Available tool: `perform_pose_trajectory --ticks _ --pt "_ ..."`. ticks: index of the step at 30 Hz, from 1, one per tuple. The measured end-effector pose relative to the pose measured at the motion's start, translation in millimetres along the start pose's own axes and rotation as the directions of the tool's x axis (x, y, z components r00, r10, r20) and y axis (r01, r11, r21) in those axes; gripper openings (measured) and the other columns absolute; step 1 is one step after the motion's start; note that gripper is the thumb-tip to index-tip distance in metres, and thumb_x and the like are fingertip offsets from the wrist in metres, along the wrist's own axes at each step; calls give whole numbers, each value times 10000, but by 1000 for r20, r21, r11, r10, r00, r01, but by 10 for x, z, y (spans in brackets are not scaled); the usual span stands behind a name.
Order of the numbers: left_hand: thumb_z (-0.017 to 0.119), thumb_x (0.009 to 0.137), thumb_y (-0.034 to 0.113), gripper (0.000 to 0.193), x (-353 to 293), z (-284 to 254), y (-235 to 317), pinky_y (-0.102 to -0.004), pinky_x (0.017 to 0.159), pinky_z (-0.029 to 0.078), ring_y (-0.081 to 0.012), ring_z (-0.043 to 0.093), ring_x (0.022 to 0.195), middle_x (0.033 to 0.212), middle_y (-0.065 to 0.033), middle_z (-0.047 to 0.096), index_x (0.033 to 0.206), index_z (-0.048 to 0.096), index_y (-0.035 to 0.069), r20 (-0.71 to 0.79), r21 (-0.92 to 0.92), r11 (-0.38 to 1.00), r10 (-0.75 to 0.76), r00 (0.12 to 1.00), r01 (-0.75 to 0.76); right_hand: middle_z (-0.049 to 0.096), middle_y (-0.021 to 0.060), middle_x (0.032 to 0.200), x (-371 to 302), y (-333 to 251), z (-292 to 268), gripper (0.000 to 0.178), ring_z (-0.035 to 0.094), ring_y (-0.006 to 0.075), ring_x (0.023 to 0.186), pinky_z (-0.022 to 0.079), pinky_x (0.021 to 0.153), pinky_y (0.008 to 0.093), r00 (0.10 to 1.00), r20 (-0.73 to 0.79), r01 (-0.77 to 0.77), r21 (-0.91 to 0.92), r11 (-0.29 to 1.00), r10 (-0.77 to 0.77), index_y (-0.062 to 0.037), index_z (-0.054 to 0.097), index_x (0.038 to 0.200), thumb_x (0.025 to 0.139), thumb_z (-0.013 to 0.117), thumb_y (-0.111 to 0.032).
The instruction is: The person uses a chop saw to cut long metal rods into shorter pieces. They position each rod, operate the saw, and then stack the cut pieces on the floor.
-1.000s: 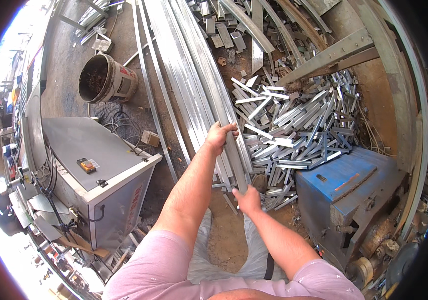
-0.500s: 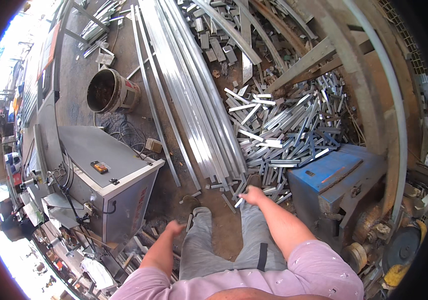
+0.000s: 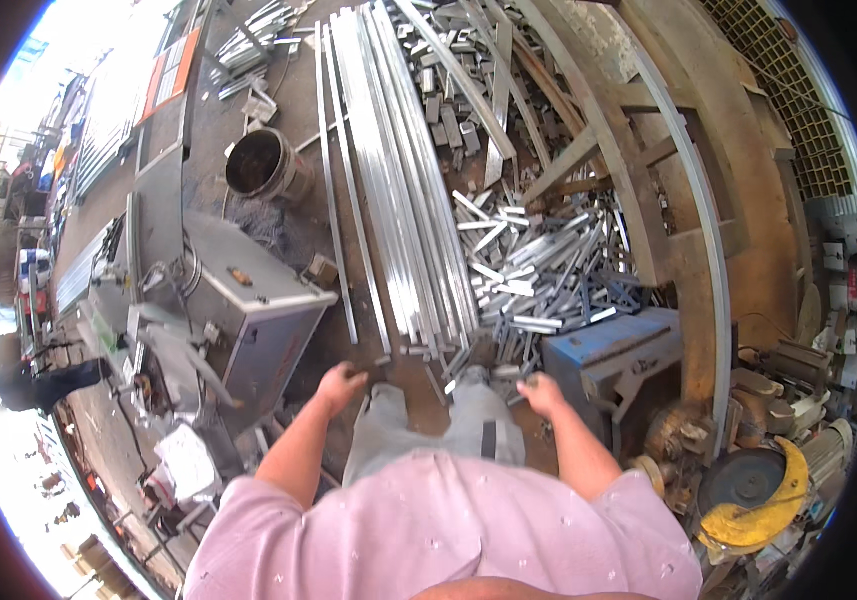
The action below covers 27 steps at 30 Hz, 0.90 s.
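Observation:
I stand with my arms apart, facing long silver metal profiles [image 3: 398, 200] that lie side by side on the ground. My left hand [image 3: 340, 386] is out beside my left leg, near the grey cabinet. Its fingers are curled, and what they hold, if anything, is too small to make out. To the right of my legs is my right hand [image 3: 542, 396], close to the blue metal box [image 3: 608, 345]. Its fingers are bent together too, and their contents cannot be told. Short metal offcuts [image 3: 538, 265] lie in a heap ahead of it.
A grey cabinet [image 3: 248, 265] stands at left, with a dirty bucket [image 3: 266, 168] beyond it. On the right rises a rusty steel frame [image 3: 638, 170]. A machine with a yellow guard [image 3: 763, 510] is at lower right. Small metal scraps lie around my feet.
My right hand has drawn back from the ground near my foot and moved right. My left hand has moved up and forward. My body is more upright, and the view has shifted.

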<state>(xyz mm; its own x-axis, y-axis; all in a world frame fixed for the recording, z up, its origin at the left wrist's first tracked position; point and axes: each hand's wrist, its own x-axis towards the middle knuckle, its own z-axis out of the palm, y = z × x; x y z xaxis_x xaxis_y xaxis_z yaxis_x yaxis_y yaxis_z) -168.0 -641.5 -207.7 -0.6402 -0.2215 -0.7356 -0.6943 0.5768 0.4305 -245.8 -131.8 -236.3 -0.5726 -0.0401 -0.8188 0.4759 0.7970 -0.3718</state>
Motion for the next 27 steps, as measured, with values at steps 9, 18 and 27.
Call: perform_pose_trajectory --ticks 9,18,27 --pt "775 916 309 486 -1344 -348 738 -361 944 556 -244 725 1065 1151 -175 754 1244 661 -30 -3 -47 993 111 994 -111 730 219 1204 -361 -1180 -1485 651 710 318 1130 549 984 409 908 -166 408 136 903 -385 22 630 1329 926 743 -477" --pt "797 885 372 515 -2362 -312 -1204 -383 763 576 -234 730 850 965 -150 772 1181 732 -45 2 -63 824 -564 826 563 753 169 1122 -657 -1434 -2661 521 725 252 1038 571 909 373 721 -522 607 161 778 -455 26 671 1243 918 794 -362" --pt "784 883 394 536 -2224 -326 -614 -385 856 571 -274 744 959 1077 -186 769 1178 723 -49 -11 -191 900 -401 916 392 687 221 1219 -752 -1916 -2922 515 646 370 1149 508 1009 447 464 -697 514 -291 807 -547 21 670 1216 875 808 -340"
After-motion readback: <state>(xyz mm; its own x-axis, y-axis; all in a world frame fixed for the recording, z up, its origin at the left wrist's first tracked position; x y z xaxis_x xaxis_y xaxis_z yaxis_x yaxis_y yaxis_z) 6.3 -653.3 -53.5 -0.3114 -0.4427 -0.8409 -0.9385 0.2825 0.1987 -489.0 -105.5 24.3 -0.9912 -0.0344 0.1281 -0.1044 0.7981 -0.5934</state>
